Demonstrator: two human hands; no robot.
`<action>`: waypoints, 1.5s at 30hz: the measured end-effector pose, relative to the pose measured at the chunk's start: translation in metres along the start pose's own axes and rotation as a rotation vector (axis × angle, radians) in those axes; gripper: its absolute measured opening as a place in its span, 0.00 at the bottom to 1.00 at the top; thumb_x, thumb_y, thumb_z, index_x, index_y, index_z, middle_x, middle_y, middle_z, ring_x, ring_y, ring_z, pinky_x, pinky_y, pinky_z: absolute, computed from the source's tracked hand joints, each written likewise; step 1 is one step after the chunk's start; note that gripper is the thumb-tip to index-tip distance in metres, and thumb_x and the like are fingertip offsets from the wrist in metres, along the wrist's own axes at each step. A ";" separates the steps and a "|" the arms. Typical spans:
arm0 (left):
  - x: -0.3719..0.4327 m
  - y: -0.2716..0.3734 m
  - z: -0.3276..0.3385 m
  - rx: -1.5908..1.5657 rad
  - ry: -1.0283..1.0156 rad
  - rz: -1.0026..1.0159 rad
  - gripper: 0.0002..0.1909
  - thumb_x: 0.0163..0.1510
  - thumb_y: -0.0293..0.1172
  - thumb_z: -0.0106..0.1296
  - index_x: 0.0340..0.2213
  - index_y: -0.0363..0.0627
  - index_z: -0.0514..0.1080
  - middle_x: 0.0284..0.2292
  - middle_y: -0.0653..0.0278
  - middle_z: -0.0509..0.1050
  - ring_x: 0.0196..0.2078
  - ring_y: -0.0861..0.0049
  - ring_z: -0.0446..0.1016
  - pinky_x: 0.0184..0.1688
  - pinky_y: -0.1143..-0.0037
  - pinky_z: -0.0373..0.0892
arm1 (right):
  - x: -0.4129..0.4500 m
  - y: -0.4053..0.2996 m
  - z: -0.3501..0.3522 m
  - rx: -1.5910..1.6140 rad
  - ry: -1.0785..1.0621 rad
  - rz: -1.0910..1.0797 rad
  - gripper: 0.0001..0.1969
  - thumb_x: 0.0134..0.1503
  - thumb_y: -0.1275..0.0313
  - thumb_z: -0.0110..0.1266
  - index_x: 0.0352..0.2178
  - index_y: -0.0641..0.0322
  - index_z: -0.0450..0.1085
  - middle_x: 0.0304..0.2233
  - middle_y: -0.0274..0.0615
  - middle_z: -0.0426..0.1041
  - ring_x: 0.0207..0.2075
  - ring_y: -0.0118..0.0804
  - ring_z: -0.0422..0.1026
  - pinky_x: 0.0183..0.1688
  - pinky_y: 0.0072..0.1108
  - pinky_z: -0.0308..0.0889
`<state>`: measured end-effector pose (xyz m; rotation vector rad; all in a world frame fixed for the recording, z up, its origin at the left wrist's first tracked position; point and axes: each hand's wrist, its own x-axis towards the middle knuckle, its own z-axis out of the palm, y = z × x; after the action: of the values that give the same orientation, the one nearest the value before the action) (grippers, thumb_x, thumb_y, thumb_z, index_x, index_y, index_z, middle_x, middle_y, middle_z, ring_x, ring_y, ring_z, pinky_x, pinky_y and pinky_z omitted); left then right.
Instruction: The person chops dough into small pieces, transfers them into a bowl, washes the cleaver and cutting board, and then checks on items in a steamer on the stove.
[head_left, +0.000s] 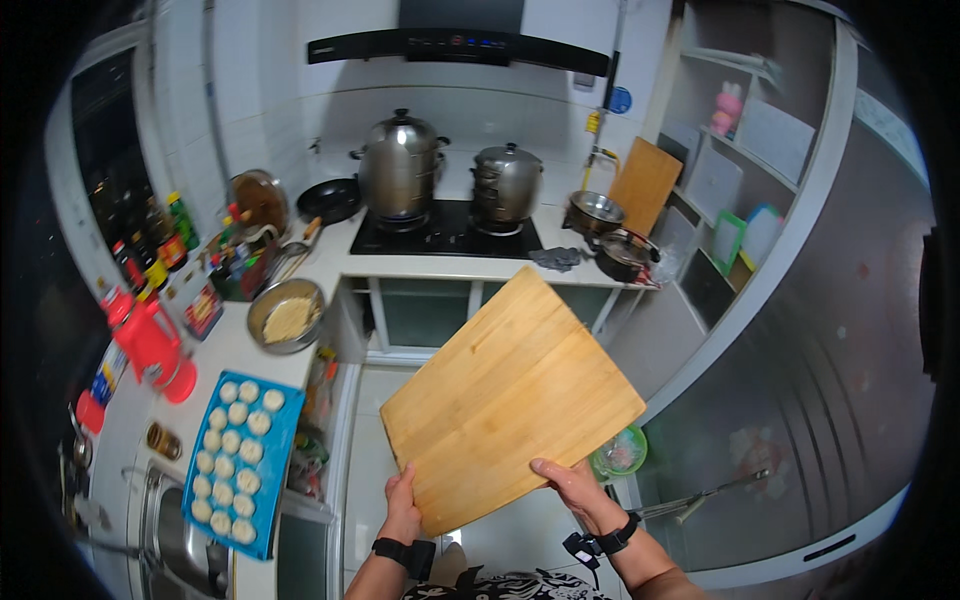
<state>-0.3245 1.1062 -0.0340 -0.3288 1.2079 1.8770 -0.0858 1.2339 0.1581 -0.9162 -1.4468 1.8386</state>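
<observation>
Both hands hold a large wooden cutting board (510, 397), tilted in the air over the floor. My left hand (403, 504) grips its lower left edge, and my right hand (577, 487) grips its lower right edge with the thumb on top. Fingers under the board are hidden. To the left, a blue tray (277, 450) with rows of round white dough pieces (250, 451) lies across the counter beside the sink. Beyond it a metal bowl (316, 330) holds a pale crumbly or doughy mass (289, 319).
Steel steamer pots (401, 169) (506, 184) stand on the black gas hob (450, 244). A red thermos jug (154, 349) and a small jar (163, 441) are on the left counter (259, 367). Another board (645, 184) leans at the right back. A green bin (637, 450) stands on the floor.
</observation>
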 end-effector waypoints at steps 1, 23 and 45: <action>0.012 -0.001 0.028 0.010 -0.073 -0.033 0.12 0.55 0.33 0.55 0.36 0.40 0.67 0.35 0.58 0.75 0.36 0.70 0.75 0.38 0.69 0.72 | 0.007 -0.010 -0.011 -0.035 0.073 -0.036 0.22 0.51 0.73 0.58 0.48 0.64 0.64 0.41 0.38 0.71 0.39 0.30 0.71 0.36 0.20 0.69; 0.138 -0.035 0.700 1.128 -1.104 1.400 0.39 0.49 0.46 0.58 0.57 0.37 0.56 0.59 0.42 0.53 0.62 0.50 0.52 0.61 0.61 0.52 | 0.354 -0.228 -0.325 0.288 0.643 -0.696 0.24 0.53 0.78 0.53 0.52 0.69 0.59 0.47 0.42 0.66 0.49 0.36 0.67 0.53 0.26 0.61; 0.343 -0.148 1.082 1.091 -1.203 0.965 0.55 0.42 0.18 0.58 0.63 0.52 0.35 0.60 0.34 0.45 0.60 0.41 0.53 0.57 0.64 0.61 | 0.735 -0.331 -0.533 -0.462 0.792 -0.677 0.10 0.54 0.74 0.57 0.35 0.72 0.71 0.34 0.38 0.75 0.34 0.26 0.71 0.38 0.19 0.66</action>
<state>-0.1814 2.2164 0.2030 1.9356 1.2756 1.2501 -0.0485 2.1908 0.2900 -1.0264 -1.4033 0.5464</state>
